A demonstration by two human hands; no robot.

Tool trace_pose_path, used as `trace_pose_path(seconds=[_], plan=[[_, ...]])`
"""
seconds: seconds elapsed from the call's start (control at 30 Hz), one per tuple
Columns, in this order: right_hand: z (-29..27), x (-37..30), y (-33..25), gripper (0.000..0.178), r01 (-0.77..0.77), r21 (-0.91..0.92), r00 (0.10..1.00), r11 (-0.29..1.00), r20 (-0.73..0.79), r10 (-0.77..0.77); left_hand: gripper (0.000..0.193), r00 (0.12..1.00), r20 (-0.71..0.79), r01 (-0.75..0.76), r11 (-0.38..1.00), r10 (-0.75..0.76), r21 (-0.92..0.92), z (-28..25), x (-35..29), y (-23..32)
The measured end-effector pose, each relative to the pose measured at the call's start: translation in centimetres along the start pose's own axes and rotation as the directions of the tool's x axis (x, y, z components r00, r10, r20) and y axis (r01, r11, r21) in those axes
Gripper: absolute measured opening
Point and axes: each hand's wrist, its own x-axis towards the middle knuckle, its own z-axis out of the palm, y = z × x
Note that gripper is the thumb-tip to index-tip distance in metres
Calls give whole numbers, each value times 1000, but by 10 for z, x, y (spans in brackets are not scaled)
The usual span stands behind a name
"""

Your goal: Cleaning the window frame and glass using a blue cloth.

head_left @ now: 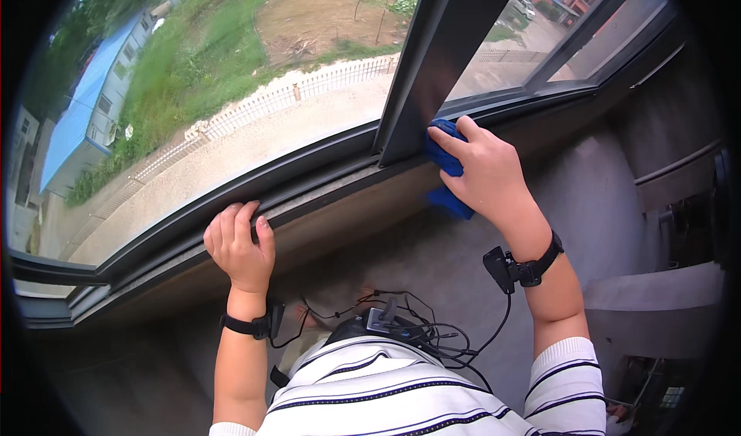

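Note:
A blue cloth (pixel 444 155) is bunched under my right hand (pixel 488 166), which is closed on it against the dark window frame (pixel 413 100) at the foot of the upright post. A loose end of the cloth hangs below my fingers, over the front of the sill. To the left, my left hand (pixel 240 244) rests on the edge of the window sill (pixel 309 204). Its fingers lie over the ledge beside the sliding track (pixel 324 175), with the thumb apart, and nothing shows in it.
Large window panes (pixel 231 88) rise beyond the track, with grass, a fence and a blue-roofed building outside. Black cables (pixel 432 332) run from a device at my waist toward the wrist straps. Grey floor (pixel 386 258) lies below the sill. Pale curved furniture (pixel 656 288) stands at right.

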Motion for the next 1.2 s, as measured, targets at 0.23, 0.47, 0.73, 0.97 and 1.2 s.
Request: trace_pose_path(seconds=[0.23, 0.47, 0.73, 0.97, 1.2], plan=[[-4, 1, 24, 41, -51, 9, 998, 999, -22, 51, 21, 999, -6, -45, 998, 46, 44, 1, 3, 2], [-12, 7, 24, 37, -278, -60, 960, 959, -27, 277, 24, 999, -14, -37, 998, 38, 54, 6, 0, 1], [19, -5, 48, 39, -34, 288, 993, 957, -100, 65, 26, 999, 5, -40, 996, 39, 75, 5, 3, 4], [23, -23, 123, 37, -328, 231, 902, 916, -211, 377, 25, 998, -23, -57, 993, 60, 102, 8, 3, 3], [44, -43, 201, 37, -530, 264, 718, 806, -366, 592, 26, 999, 6, -48, 995, 48, 83, 7, 4, 5]])
